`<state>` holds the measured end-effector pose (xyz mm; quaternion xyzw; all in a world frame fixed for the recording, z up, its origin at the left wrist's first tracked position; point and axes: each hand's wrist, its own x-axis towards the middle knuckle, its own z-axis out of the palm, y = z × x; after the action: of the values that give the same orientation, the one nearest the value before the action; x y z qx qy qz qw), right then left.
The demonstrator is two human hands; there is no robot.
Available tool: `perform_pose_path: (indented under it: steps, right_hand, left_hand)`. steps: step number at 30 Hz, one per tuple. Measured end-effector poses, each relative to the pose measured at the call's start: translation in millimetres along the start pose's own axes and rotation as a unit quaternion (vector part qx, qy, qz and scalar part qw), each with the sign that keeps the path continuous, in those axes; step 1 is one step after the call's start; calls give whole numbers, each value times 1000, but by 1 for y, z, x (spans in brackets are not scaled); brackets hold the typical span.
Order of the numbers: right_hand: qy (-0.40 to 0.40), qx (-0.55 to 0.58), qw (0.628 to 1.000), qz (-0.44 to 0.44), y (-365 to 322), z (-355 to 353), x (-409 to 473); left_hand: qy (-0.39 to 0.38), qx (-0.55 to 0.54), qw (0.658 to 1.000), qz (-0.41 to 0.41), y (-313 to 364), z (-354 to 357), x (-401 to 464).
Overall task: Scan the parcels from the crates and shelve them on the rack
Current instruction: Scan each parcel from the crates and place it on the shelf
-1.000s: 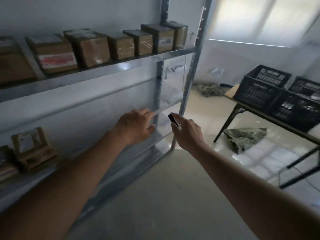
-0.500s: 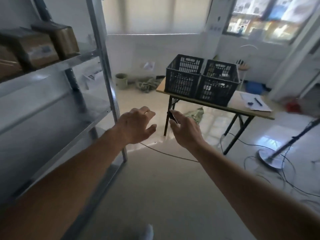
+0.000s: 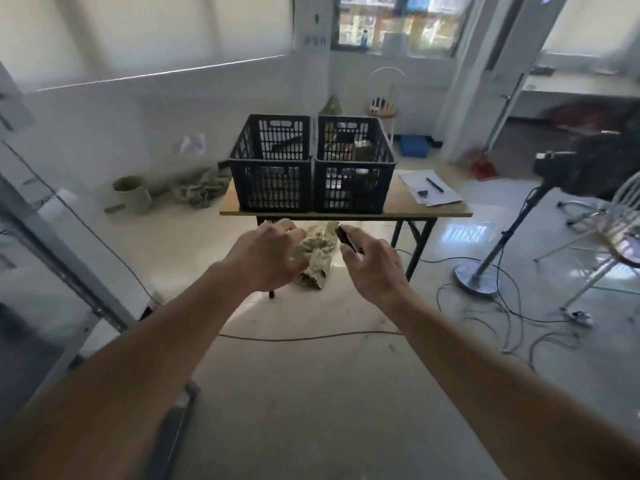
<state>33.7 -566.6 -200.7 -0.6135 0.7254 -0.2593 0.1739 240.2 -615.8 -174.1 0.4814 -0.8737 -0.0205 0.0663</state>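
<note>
Folding table (image 3: 408, 213) ahead of me, wood-coloured top on dark legs; two black slatted crates on it, side by side and touching, left crate (image 3: 272, 174) and right crate (image 3: 351, 174); parcels dimly visible through the right crate's slats; at the table's right end a white sheet of paper (image 3: 431, 188) with a pen (image 3: 434, 184) and a small dark object (image 3: 422, 192) on it; crumpled greenish wrapping (image 3: 317, 258) on the glossy floor (image 3: 311, 393) under the table

table (image 3: 429, 213), papers (image 3: 437, 194) — pen (image 3: 434, 185), bucket (image 3: 133, 195)

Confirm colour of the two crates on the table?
Both crates are black; the head view, the only one, shows it.
</note>
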Motion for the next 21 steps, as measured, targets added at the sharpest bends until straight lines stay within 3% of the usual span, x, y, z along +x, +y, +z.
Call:
perform_pose_path:
  steps: [7,21]
  right_hand:
    - [20,23,999,32,64,-15,129]
    - [11,51,999,12,152,-32,361]
  left_hand:
    - [-20,-16,999,19,2,26,154]
    - [-60,-53,996,-38,-20,82,403]
